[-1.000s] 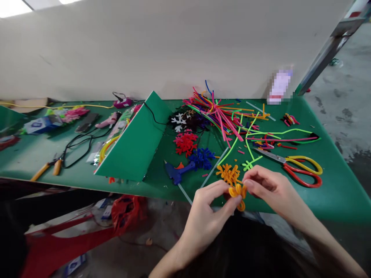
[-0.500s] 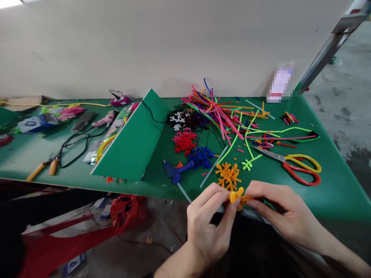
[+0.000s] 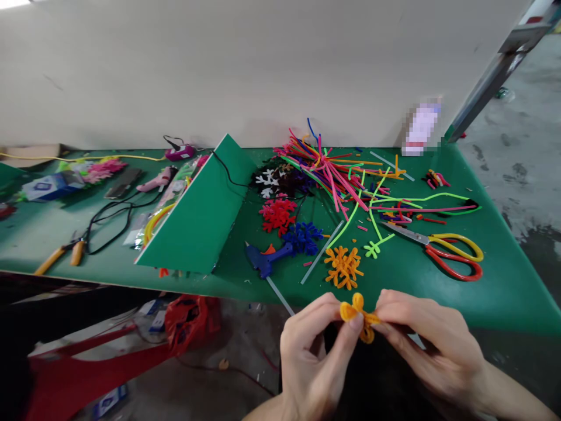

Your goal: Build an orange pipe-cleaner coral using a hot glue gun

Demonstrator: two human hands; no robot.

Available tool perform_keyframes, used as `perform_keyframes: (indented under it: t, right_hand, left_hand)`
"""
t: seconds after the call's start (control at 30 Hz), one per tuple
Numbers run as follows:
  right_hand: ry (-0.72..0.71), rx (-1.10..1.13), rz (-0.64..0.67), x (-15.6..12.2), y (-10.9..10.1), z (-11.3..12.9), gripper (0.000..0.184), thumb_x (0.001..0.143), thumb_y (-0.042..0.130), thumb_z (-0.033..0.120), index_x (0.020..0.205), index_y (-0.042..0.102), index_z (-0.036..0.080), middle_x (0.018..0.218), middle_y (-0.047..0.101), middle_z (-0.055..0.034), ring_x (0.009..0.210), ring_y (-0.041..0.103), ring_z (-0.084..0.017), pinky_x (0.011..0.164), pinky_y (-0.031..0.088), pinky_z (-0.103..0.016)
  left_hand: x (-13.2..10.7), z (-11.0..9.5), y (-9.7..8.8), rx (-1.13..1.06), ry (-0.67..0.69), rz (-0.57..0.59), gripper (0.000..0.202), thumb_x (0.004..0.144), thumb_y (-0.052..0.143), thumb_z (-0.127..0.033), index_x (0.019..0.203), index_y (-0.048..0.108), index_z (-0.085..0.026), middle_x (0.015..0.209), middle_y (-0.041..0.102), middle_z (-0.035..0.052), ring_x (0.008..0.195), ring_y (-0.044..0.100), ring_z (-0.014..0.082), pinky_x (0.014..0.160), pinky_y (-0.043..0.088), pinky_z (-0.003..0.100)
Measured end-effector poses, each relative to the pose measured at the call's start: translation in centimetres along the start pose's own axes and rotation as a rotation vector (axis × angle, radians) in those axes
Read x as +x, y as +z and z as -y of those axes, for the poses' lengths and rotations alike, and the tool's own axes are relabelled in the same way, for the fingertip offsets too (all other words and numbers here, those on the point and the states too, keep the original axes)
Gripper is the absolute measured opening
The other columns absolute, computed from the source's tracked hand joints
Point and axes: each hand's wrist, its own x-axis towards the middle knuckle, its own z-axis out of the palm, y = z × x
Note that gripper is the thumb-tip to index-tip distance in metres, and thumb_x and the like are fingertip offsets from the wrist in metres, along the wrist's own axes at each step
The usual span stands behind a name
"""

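Both my hands pinch a small orange pipe-cleaner piece (image 3: 358, 314) bent into loops, held just off the near edge of the green table (image 3: 504, 286). My left hand (image 3: 313, 356) grips it from the left with thumb and fingers closed. My right hand (image 3: 432, 345) pinches it from the right. On the table just beyond lies a finished orange pipe-cleaner snowflake (image 3: 344, 267).
Blue (image 3: 302, 237), red (image 3: 277, 214) and dark and white snowflakes lie beside a blue glue gun (image 3: 265, 258). A pile of coloured pipe cleaners (image 3: 333, 166) and red-yellow scissors (image 3: 447, 251) sit to the right. A green divider board (image 3: 199, 213) stands left, with pliers (image 3: 59, 255) and cables beyond.
Both hands have drawn the orange piece back from over the table toward me, off its near edge, and turned it between the fingers.
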Motion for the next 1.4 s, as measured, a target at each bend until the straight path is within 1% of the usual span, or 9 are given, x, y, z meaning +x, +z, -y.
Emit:
perform_keyframes:
  t: [0.17, 0.4, 0.53, 0.63, 0.8, 0.9, 1.07, 1.17, 1.4]
  right_hand:
    - [0.057, 0.07, 0.109, 0.1, -0.8, -0.3, 0.012, 0.096, 0.049, 0.013, 0.1, 0.056, 0.022, 0.08, 0.062, -0.0008, 0.07, 0.057, -0.012, 0.067, 0.047, -0.022]
    - [0.13, 0.173, 0.313, 0.4, -3.1, -1.1, 0.011, 0.098, 0.053, 0.028, 0.106, 0.059, 0.025, 0.083, 0.061, 0.0009, 0.073, 0.056, -0.01, 0.067, 0.044, -0.019]
    - [0.187, 0.131, 0.418, 1.7, -4.6, -0.8, 0.037, 0.096, 0.056, 0.035, 0.131, 0.049, 0.027, 0.106, 0.061, -0.0034, 0.088, 0.059, -0.013, 0.08, 0.047, -0.022]
    - [0.105, 0.111, 0.487, 2.8, -4.5, -0.4, 0.016, 0.1, 0.047, 0.023, 0.11, 0.059, 0.021, 0.102, 0.061, -0.0055, 0.089, 0.058, -0.013, 0.079, 0.045, -0.021]
    - [0.038, 0.126, 0.538, 3.6, -3.7, -0.1, 0.013, 0.094, 0.05, 0.014, 0.084, 0.057, 0.017, 0.083, 0.056, -0.0031, 0.072, 0.051, -0.011, 0.064, 0.04, -0.02]
    - [0.061, 0.129, 0.558, 3.5, -3.5, -0.1, 0.019, 0.096, 0.047, 0.015, 0.079, 0.055, 0.017, 0.073, 0.052, 0.0004, 0.066, 0.046, -0.009, 0.059, 0.035, -0.02]
    - [0.314, 0.149, 0.246, 3.1, -2.7, 0.2, 0.029, 0.096, 0.05, 0.024, 0.067, 0.05, 0.017, 0.061, 0.048, 0.0044, 0.055, 0.041, -0.008, 0.053, 0.03, -0.02]
    - [0.439, 0.227, 0.217, 3.4, -2.4, 0.2, 0.033, 0.095, 0.053, 0.033, 0.066, 0.052, 0.017, 0.06, 0.048, 0.0045, 0.056, 0.042, -0.008, 0.052, 0.032, -0.02]
    - [0.594, 0.345, 0.209, 3.4, -3.1, -2.1, 0.037, 0.092, 0.052, 0.052, 0.093, 0.061, 0.017, 0.073, 0.056, 0.001, 0.056, 0.045, -0.008, 0.047, 0.033, -0.02]
  left_hand:
    - [-0.2, 0.1, -0.3, -0.115, -0.145, 0.092, 0.026, 0.085, 0.063, -0.027, 0.063, 0.062, -0.015, 0.06, 0.052, 0.0007, 0.058, 0.047, 0.0124, 0.053, 0.037, 0.023]
    - [0.6, -0.6, -1.1, -0.055, -0.098, 0.308, 0.025, 0.084, 0.062, -0.022, 0.06, 0.058, -0.015, 0.059, 0.051, -0.0012, 0.057, 0.046, 0.0106, 0.053, 0.033, 0.023]
    - [1.9, -0.4, -1.8, -0.005, -0.13, 0.507, 0.027, 0.082, 0.062, -0.022, 0.057, 0.053, -0.016, 0.058, 0.047, -0.0026, 0.058, 0.044, 0.0098, 0.055, 0.032, 0.023]
    - [2.5, -0.4, -2.0, 0.009, -0.119, 0.57, 0.026, 0.083, 0.062, -0.021, 0.059, 0.052, -0.016, 0.06, 0.048, -0.0028, 0.059, 0.044, 0.0095, 0.056, 0.032, 0.022]
    - [2.7, -0.7, -2.0, 0.023, -0.063, 0.62, 0.026, 0.082, 0.062, -0.016, 0.058, 0.053, -0.015, 0.06, 0.048, -0.0029, 0.057, 0.043, 0.0086, 0.053, 0.032, 0.022]
    - [2.5, -0.6, -1.8, 0.023, 0.014, 0.553, 0.023, 0.081, 0.063, -0.013, 0.059, 0.057, -0.014, 0.059, 0.05, -0.0019, 0.056, 0.046, 0.0088, 0.053, 0.034, 0.021]
    - [1.6, 0.4, -0.3, 0.048, 0.308, 0.217, 0.014, 0.083, 0.059, -0.005, 0.073, 0.064, -0.013, 0.067, 0.06, 0.0043, 0.061, 0.051, 0.0116, 0.056, 0.041, 0.022]
    - [1.4, 0.7, 0.3, 0.058, 0.419, 0.094, 0.014, 0.081, 0.058, -0.001, 0.077, 0.064, -0.013, 0.069, 0.061, 0.0045, 0.062, 0.052, 0.0121, 0.058, 0.043, 0.023]
    - [2.5, 1.0, -0.9, 0.043, -0.123, 0.241, 0.023, 0.089, 0.055, -0.026, 0.07, 0.059, -0.015, 0.066, 0.054, 0.0001, 0.063, 0.049, 0.0114, 0.058, 0.04, 0.021]
